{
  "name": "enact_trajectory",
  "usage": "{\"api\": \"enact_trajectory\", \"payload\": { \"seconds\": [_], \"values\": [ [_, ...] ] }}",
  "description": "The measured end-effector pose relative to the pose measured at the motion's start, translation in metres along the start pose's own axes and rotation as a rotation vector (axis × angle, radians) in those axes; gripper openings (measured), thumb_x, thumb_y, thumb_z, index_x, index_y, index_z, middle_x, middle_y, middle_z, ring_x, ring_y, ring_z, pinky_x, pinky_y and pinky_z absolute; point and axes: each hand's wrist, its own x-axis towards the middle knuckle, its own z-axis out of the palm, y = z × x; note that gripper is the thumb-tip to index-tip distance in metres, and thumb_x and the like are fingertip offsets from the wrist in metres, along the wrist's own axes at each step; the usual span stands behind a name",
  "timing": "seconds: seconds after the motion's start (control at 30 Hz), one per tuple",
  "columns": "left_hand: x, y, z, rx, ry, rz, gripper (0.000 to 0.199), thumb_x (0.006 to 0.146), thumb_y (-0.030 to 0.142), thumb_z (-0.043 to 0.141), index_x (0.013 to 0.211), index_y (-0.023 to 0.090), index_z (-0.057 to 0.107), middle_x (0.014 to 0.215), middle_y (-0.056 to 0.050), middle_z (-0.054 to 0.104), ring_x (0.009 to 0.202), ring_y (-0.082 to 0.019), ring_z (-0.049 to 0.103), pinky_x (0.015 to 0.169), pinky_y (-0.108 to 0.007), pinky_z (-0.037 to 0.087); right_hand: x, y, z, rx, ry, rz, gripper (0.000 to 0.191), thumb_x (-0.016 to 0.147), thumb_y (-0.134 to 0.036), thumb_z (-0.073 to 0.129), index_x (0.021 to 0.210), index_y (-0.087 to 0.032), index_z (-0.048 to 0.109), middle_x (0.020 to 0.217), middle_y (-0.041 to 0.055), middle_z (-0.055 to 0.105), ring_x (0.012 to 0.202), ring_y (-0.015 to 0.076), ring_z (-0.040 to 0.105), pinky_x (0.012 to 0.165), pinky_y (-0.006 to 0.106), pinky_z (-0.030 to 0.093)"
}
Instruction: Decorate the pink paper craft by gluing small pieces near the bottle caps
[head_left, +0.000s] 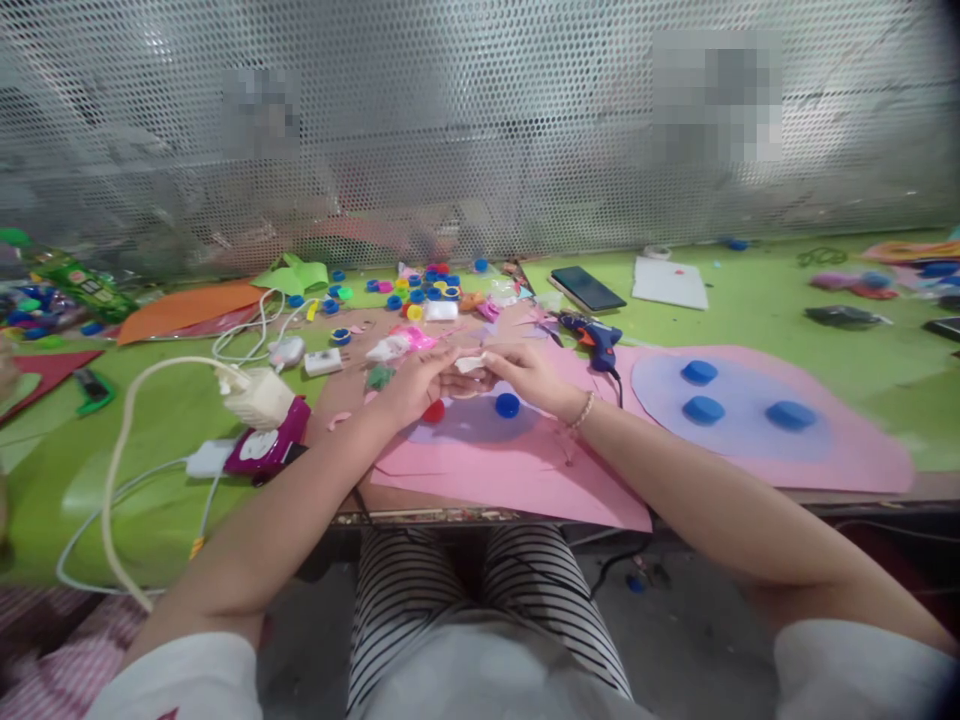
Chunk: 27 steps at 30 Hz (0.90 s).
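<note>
"In the head view, where do we find the white piece [471, 364]?"

"We find it directly between the left hand [426, 385] and the right hand [536, 378]. Its long axis goes roughly sideways, from one hand to the other, so neither is clearly nearer."

"And how are our fingers?"

"Both hands are grasping it by the fingertips (what exactly it is, we cannot tell)."

"Which edges and room do we have?"

"Just below the hands, the red cap [433, 410] is at the left and the blue cap [507, 405] at the right, both over the lavender oval [472, 428]. Toward our body, the pink sheet [517, 482] spreads to the table edge [427, 518], and one corner passes over it. The glue gun [602, 345] lies beyond the right hand."
</note>
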Motion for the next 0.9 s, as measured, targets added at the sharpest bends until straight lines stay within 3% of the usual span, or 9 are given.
{"api": "enact_trajectory", "payload": {
  "seconds": [0.13, 0.33, 0.57, 0.73, 0.9],
  "values": [
    [0.000, 0.001, 0.000, 0.022, 0.005, 0.012, 0.027, 0.075, 0.027, 0.064, 0.098, 0.013, 0.066, 0.077, -0.008, 0.071, 0.067, -0.015, 0.067, 0.071, -0.030, 0.053, 0.001, 0.003, 0.001, 0.174, 0.020, 0.112, 0.043, 0.083, -0.054, 0.046, 0.072, -0.016, 0.062, 0.062, 0.0017, 0.060, 0.057, 0.0103, 0.057, 0.059, 0.025, 0.049],
    [0.000, -0.003, -0.003, 0.067, -0.069, 0.076, 0.024, 0.072, 0.020, 0.067, 0.096, 0.016, 0.066, 0.078, -0.006, 0.071, 0.071, -0.015, 0.068, 0.074, -0.030, 0.054, 0.000, -0.004, -0.002, 0.174, -0.056, 0.074, 0.029, 0.082, -0.045, 0.054, 0.078, -0.018, 0.063, 0.067, 0.0000, 0.060, 0.060, 0.0087, 0.056, 0.059, 0.023, 0.048],
    [0.002, -0.005, -0.007, 0.112, -0.045, 0.097, 0.044, 0.074, 0.021, 0.064, 0.117, 0.020, 0.055, 0.081, -0.006, 0.071, 0.067, -0.016, 0.068, 0.067, -0.030, 0.055, 0.002, -0.007, 0.001, -0.017, -0.086, 0.011, 0.031, 0.082, -0.042, 0.054, 0.096, -0.016, 0.064, 0.075, 0.0019, 0.063, 0.060, 0.0084, 0.055, 0.056, 0.022, 0.047],
    [0.003, -0.004, -0.003, 0.135, 0.045, 0.041, 0.031, 0.075, 0.016, 0.061, 0.106, 0.012, 0.059, 0.082, -0.008, 0.071, 0.065, -0.013, 0.067, 0.068, -0.027, 0.054, 0.002, 0.001, 0.002, -0.233, 0.061, -0.023, 0.027, 0.083, -0.038, 0.054, 0.080, -0.013, 0.063, 0.065, 0.0020, 0.059, 0.055, 0.0094, 0.051, 0.050, 0.022, 0.041],
    [0.001, -0.002, 0.000, 0.203, 0.087, 0.070, 0.032, 0.072, 0.021, 0.066, 0.102, 0.013, 0.062, 0.083, -0.006, 0.071, 0.066, -0.013, 0.067, 0.069, -0.027, 0.054, 0.002, 0.005, 0.002, -0.392, 0.119, -0.110, 0.020, 0.084, -0.027, 0.051, 0.071, -0.014, 0.059, 0.061, 0.0010, 0.057, 0.057, 0.0093, 0.051, 0.053, 0.021, 0.039]
  ]
}}
